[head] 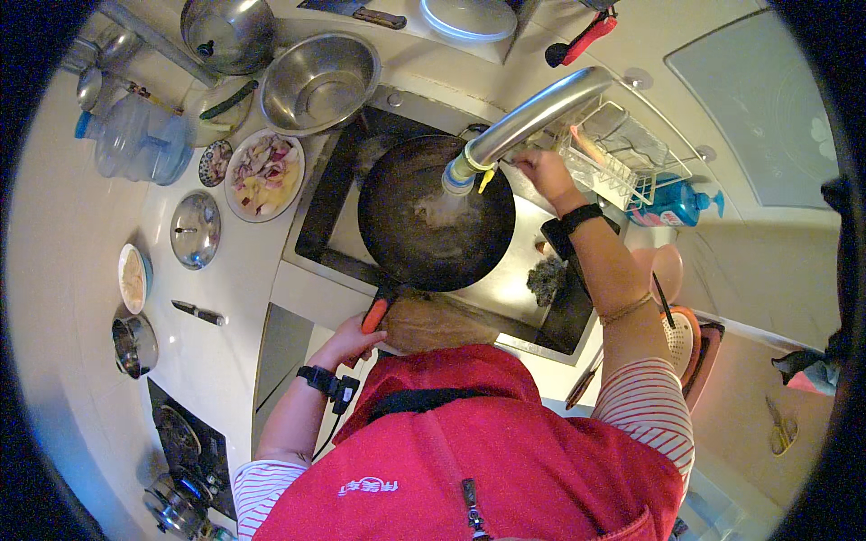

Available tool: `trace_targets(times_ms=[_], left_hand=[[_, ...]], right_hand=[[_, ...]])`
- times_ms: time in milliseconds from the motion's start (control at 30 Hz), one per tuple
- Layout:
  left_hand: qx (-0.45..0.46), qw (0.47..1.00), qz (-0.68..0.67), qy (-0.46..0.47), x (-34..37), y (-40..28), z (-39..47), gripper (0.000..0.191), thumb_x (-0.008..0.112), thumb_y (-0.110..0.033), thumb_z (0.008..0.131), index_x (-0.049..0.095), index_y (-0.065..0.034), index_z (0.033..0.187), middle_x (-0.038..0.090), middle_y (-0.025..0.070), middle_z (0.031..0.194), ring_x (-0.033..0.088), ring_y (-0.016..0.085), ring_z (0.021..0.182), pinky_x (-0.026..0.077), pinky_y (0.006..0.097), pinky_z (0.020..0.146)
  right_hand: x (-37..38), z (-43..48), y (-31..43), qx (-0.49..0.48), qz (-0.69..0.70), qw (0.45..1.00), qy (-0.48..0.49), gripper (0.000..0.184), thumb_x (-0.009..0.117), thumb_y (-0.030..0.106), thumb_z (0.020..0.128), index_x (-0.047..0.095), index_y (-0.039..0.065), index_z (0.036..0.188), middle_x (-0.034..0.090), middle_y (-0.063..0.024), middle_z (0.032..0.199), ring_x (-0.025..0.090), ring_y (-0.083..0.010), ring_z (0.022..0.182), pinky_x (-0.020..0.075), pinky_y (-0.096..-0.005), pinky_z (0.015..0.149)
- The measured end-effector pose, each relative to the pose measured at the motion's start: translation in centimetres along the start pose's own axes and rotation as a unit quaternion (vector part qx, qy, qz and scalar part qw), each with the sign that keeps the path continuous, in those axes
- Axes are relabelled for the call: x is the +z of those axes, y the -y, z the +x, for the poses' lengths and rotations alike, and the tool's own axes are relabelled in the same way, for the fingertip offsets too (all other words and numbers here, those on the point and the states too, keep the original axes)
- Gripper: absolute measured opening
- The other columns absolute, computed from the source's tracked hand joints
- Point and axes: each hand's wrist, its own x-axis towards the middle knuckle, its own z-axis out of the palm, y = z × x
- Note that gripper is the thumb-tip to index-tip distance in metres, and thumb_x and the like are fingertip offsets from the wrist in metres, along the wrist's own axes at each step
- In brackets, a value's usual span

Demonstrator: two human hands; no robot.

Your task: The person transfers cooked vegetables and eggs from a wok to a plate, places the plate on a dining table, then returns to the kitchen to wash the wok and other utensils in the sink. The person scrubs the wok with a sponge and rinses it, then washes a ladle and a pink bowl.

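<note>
My left hand (pixel 348 341) is closed around the red and black handle of a dark wok (pixel 433 250), which sits over a steel kitchen sink (pixel 345 223). Above the wok hangs the faucet spout (pixel 534 115), with water falling from it into the pan. Just right of the spout, my right hand (pixel 541 172) has its fingers bent at what looks like the faucet's lever; the spout partly hides the contact. A dark scouring pad (pixel 545 278) lies in the sink below my right forearm.
Left of the sink stand a steel basin (pixel 321 84), a plate of cut onions (pixel 265 177), a steel lid (pixel 195 230) and a paring knife (pixel 197 312). A wire rack (pixel 636 149) and a blue pump bottle (pixel 673 201) stand at the right. A glass-topped stove (pixel 203 446) is lower left.
</note>
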Motion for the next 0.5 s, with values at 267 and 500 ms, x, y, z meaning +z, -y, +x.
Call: trace_targets(times_ms=[267, 500], left_hand=[[0.068, 0.991, 0.082, -0.078, 0.5, 0.7, 0.2, 0.037, 0.070, -0.019, 0.071, 0.051, -0.0012, 0.098, 0.056, 0.0079, 0.063, 0.052, 0.016, 0.042, 0.044, 0.0310, 0.038], [0.077, 0.991, 0.081, -0.074, 0.1, -0.3, -2.4, 0.036, 0.064, -0.016, 0.070, 0.052, -0.0007, 0.100, 0.056, 0.0084, 0.063, 0.054, 0.017, 0.044, 0.045, 0.0314, 0.040]], right_hand=[[1.9, -7.0, 3.3, 0.131, 0.014, 0.984, -0.118, 0.025, 0.064, 0.018, 0.080, 0.062, 0.004, 0.101, 0.062, -0.0171, 0.075, 0.061, -0.0278, 0.064, 0.0490, -0.0359, 0.061], [8.1, -11.3, 9.6, -0.011, 0.044, 0.983, 0.176, 0.036, 0.062, 0.009, 0.072, 0.059, 0.006, 0.108, 0.056, -0.0196, 0.108, 0.054, -0.0351, 0.100, 0.0445, -0.0408, 0.087]])
